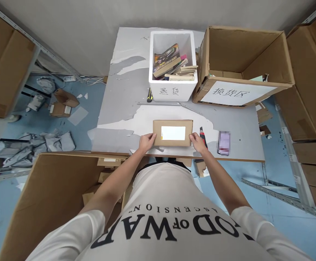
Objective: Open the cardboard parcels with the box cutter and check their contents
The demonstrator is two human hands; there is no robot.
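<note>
A small brown cardboard box with a white label on top lies near the front edge of the table. My left hand grips its left end, and my right hand grips the right end. Fingers of both hands curl partly out of sight behind the box. Just right of my right hand is a red and black utility knife. Farther right lies a purple, pixelated phone-like object.
At the back of the table stand a white foam box with several books and a large open carton. A yellow and black cutter lies before the foam box. Another big carton holding small boxes is at lower left.
</note>
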